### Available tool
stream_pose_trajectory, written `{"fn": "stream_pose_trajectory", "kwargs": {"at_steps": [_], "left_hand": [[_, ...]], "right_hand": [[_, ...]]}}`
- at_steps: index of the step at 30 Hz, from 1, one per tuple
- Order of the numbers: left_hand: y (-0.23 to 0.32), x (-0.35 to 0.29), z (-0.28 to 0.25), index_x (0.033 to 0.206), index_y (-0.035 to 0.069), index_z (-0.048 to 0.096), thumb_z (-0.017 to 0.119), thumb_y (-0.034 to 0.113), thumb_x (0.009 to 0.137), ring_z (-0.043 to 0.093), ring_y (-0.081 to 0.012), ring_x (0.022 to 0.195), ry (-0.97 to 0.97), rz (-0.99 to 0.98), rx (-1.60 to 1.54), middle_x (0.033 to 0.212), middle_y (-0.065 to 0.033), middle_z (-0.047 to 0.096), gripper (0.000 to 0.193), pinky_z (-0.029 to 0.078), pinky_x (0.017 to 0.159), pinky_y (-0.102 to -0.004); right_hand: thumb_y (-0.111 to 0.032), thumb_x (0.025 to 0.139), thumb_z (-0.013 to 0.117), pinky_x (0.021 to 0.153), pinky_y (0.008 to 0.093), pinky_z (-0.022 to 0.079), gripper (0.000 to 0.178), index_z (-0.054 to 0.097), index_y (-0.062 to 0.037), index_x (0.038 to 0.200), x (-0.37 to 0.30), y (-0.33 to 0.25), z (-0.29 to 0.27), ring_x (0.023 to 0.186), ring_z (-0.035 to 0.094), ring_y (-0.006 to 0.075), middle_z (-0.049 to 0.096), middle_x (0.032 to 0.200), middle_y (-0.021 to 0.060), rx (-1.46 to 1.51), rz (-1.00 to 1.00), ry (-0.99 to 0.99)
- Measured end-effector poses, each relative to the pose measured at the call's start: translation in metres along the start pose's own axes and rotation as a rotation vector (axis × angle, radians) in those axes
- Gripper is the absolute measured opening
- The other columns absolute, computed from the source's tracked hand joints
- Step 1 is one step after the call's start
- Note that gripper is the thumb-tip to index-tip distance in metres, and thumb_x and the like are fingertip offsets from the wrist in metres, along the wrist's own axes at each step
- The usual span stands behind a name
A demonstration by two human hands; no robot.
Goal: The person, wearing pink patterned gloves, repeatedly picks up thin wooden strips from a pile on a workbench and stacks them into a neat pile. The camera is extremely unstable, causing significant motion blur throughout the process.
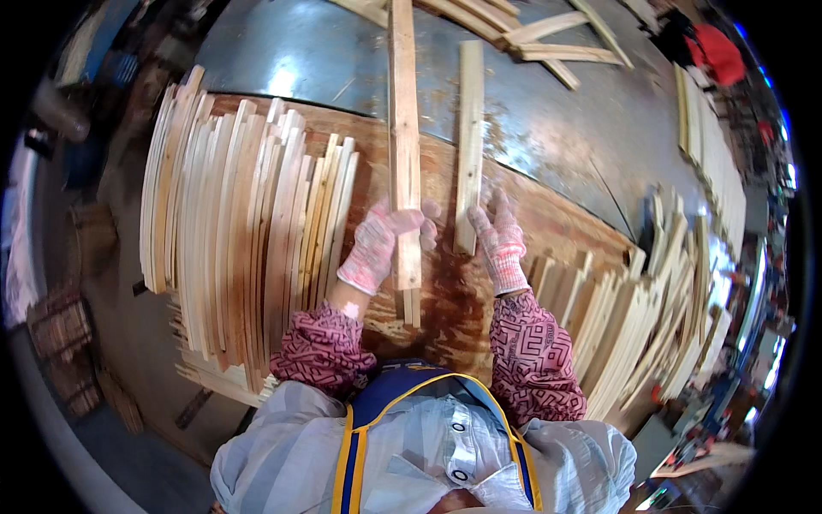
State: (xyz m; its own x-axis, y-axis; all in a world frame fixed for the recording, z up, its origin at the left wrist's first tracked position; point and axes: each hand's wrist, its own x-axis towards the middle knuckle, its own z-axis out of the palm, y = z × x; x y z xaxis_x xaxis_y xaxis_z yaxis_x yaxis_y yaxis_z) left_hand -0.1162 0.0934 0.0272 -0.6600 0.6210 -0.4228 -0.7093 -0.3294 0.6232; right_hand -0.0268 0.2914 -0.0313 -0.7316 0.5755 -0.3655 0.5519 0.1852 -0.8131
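Observation:
My left hand [377, 244], in a pink-and-white knit glove, is closed around a long wooden strip [405, 128]. Its thumb lies across the top and its fingertips show on the right side. The end of a second strip [413, 308] peeks out beneath the first; how far it runs is hidden. To the right lies another, shorter-looking wooden strip [469, 120] on the table. Beside its near end is my right hand [500, 240], gloved alike, with fingers stretched out. The thumb is at the strip's edge; whether it touches cannot be made out.
A large stack of wooden strips [227, 197] stands at the left, and more strips [612, 325] are piled at the right. Loose pieces [548, 43] lie crosswise at the far side of the shiny metal surface [317, 60]. Stained plywood [441, 300] lies under my hands.

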Motion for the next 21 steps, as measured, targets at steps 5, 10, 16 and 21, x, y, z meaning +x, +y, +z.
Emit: {"fn": "stream_pose_trajectory", "kwargs": {"at_steps": [5, 10, 16, 21], "left_hand": [[-0.075, -0.056, 0.067, 0.142, 0.01, 0.044, 0.062, 0.051, 0.081, 0.048, -0.0256, 0.117, -0.412, -0.018, 0.85, 0.135, -0.0133, 0.05, 0.076, 0.044, 0.094, -0.0374], [-0.097, -0.071, 0.076, 0.148, 0.006, 0.038, 0.064, 0.059, 0.086, 0.045, -0.0267, 0.136, -0.573, 0.514, 1.479, 0.147, -0.0158, 0.048, 0.085, 0.038, 0.111, -0.0349], [-0.091, 0.017, 0.017, 0.141, 0.006, 0.049, 0.062, 0.032, 0.093, 0.066, -0.0241, 0.1, 0.043, 0.065, 0.893, 0.122, -0.0161, 0.064, 0.057, 0.055, 0.082, -0.0306], [-0.114, 0.11, 0.047, 0.149, 0.013, 0.033, 0.071, 0.048, 0.08, 0.035, -0.0381, 0.138, 0.452, 0.084, 1.623, 0.143, -0.0216, 0.041, 0.086, 0.039, 0.103, -0.0539]], "right_hand": [[-0.03, 0.086, 0.074, 0.092, 0.0396, 0.046, 0.089, 0.024, -0.003, 0.153, -0.053, -0.115, -0.056, 0.115, 0.05, 0.0284, 0.048, 0.134, 0.0201, 0.09, -0.117, 0.072], [-0.018, 0.088, 0.068, 0.059, 0.0285, 0.05, 0.054, 0.051, -0.0095, 0.138, -0.069, -0.087, -0.263, 0.071, 0.058, 0.0135, 0.061, 0.087, 0.0015, 0.129, -0.108, 0.331], [-0.037, 0.081, 0.071, 0.096, 0.0482, 0.048, 0.085, 0.029, -0.0174, 0.152, -0.143, 0.059, -0.44, 0.119, 0.058, 0.0369, 0.057, 0.132, 0.0236, -1.041, 0.484, 0.723], [-0.06, 0.082, 0.068, 0.102, 0.0479, 0.048, 0.104, 0.01, -0.0191, 0.159, -0.087, 0.133, -0.514, 0.133, 0.047, 0.0377, 0.037, 0.153, 0.021, -1.25, 0.31, 0.954]]}}
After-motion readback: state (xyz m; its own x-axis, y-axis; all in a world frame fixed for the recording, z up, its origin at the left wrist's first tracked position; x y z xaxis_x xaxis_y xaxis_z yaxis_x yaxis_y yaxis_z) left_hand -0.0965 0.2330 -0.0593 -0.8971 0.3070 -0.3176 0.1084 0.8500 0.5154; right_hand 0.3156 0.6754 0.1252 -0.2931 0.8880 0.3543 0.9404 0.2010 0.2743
